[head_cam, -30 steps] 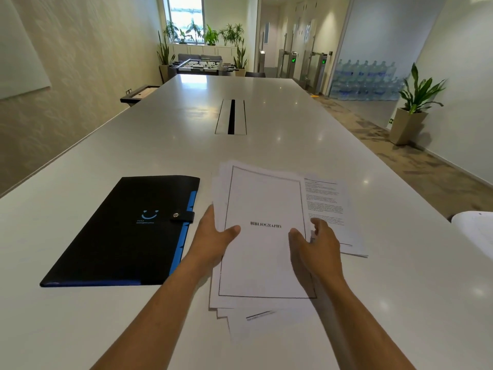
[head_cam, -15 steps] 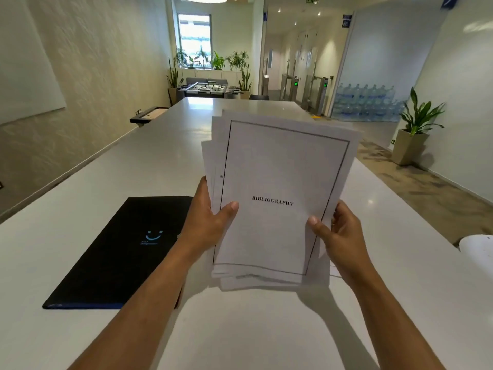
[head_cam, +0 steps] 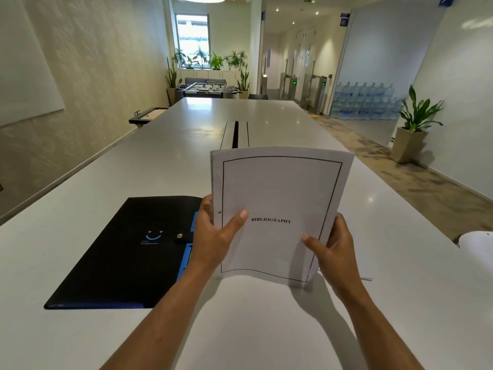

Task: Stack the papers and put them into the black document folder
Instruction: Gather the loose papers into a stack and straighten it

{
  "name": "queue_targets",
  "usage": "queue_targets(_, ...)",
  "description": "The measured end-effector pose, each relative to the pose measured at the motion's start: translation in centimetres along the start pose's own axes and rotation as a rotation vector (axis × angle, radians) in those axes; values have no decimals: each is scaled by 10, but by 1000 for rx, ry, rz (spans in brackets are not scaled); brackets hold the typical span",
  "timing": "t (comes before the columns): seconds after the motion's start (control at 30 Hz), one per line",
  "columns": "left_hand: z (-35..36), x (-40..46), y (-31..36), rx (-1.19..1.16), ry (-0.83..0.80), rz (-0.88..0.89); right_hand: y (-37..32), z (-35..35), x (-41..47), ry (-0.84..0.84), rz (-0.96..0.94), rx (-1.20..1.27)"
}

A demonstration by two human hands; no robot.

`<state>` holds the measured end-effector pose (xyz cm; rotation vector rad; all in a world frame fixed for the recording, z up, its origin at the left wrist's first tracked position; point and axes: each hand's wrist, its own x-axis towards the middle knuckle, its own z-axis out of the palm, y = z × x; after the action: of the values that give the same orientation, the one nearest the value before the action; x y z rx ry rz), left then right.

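Papers (head_cam: 280, 209) now stand upright as one squared sheaf with the lower edge on or just above the table (head_cam: 400, 263), whereas one second ago they lay flat and fanned, and half a second ago they were lifted with edges uneven; the stacking step is judged nearly complete, with insertion not yet begun. Proceeding left to right: the black document folder (head_cam: 120, 249) lies flat on the table, just beside the left forearm, with its snap tab (head_cam: 182, 237) across the blue edge, apparently fastened, so it is judged that it must be opened before loading. The left hand (head_cam: 213, 236) is clamped on the left edge of the sheaf, thumb across the front page. The right hand (head_cam: 336, 249) is clamped on the right edge, thumb on the front. A stray white edge (head_cam: 366, 279) shows on the table just behind the right wrist; whether it is another sheet cannot be told. A white object (head_cam: 477, 244) sits at the right table edge, well apart.
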<state>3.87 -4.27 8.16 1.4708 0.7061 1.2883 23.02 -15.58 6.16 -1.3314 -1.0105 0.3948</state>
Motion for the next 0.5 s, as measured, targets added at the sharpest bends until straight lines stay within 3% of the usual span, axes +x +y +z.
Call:
queue_targets(0.27,7,7,-11,115,79,-3,2,11,4,25,15,-96)
queue_targets(0.37,8,12,-16,90,87,-72,5,9,9,-24,56,-174)
queue_targets(0.5,5,20,-31,13,29,-224,9,-1,16,44,99,-167)
